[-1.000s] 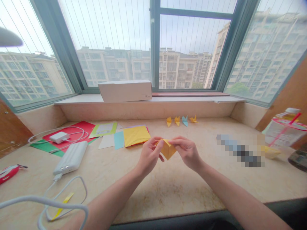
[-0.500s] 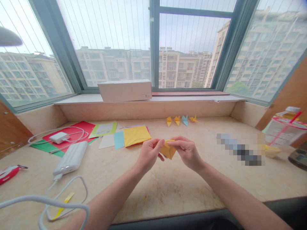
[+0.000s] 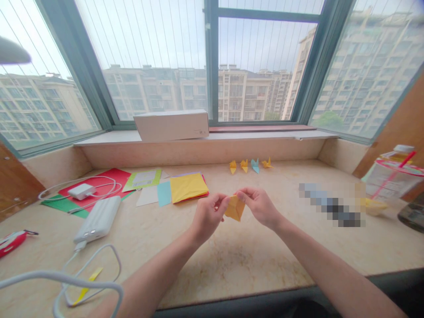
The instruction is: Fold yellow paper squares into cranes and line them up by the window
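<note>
Between my two hands, above the stone counter, is a small folded piece of yellow origami paper (image 3: pixel 236 209) with a point at its lower end. My left hand (image 3: pixel 209 215) pinches its left edge between thumb and fingers. On the opposite side, my right hand (image 3: pixel 259 206) grips the upper right corner, thumb against the paper. Some fingertips are hidden behind the folds. Beyond the hands, several small origami cranes stand in a row near the back wall, among them a blue crane (image 3: pixel 255 165) and a yellow crane (image 3: pixel 266 163).
A stack of yellow paper sheets (image 3: pixel 188 187) lies left of my hands. Farther left are a white power bank (image 3: pixel 99 221), a charger (image 3: pixel 81 191) and looping cables. A plastic cup (image 3: pixel 391 176) with a straw stands at the right. A white box (image 3: pixel 170 125) rests on the sill.
The folded paper has turned slightly and shows more of its flat face. My right thumb has shifted onto its upper right corner, and my left fingers have curled in closer.
</note>
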`<state>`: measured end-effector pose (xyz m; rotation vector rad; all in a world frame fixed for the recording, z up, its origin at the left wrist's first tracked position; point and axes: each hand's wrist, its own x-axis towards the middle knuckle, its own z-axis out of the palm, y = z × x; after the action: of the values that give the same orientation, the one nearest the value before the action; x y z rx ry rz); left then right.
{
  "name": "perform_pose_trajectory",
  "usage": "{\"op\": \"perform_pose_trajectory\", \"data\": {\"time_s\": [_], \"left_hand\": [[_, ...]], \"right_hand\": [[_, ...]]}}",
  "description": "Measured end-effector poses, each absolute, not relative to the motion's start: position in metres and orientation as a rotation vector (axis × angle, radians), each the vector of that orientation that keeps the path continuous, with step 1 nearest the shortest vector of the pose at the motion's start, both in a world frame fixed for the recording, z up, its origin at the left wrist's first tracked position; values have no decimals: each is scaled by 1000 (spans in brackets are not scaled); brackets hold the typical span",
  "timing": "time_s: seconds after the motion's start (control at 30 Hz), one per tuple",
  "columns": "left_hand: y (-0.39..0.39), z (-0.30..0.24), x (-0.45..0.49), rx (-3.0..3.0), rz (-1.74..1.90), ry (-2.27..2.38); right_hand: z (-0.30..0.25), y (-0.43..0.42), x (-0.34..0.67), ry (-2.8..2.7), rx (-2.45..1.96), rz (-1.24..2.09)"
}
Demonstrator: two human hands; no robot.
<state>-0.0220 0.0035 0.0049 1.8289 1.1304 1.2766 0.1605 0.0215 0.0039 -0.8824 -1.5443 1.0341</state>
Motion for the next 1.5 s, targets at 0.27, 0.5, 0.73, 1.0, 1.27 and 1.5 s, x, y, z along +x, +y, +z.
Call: {"op": "perform_pose_trajectory", "data": {"time_s": [0.27, 0.5, 0.73, 1.0, 1.27, 1.5], "left_hand": [[1, 7, -19, 1796, 988, 999], [5, 11, -18, 1549, 1272, 991], [8, 5, -18, 1510, 1354, 969], [3, 7, -18, 1580, 1296, 1001], [8, 3, -20, 1632, 1301, 1001], [8, 1, -20, 1653, 1313, 982]], "right_hand": [[0, 16, 155, -1552, -940, 882], [1, 20, 154, -1486, -789, 1124], [0, 16, 151, -1614, -821, 1188], [-2, 11, 149, -1618, -897, 1033], [3, 16, 152, -1586, -842, 1191], [3, 16, 155, -1625, -820, 1221]]}}
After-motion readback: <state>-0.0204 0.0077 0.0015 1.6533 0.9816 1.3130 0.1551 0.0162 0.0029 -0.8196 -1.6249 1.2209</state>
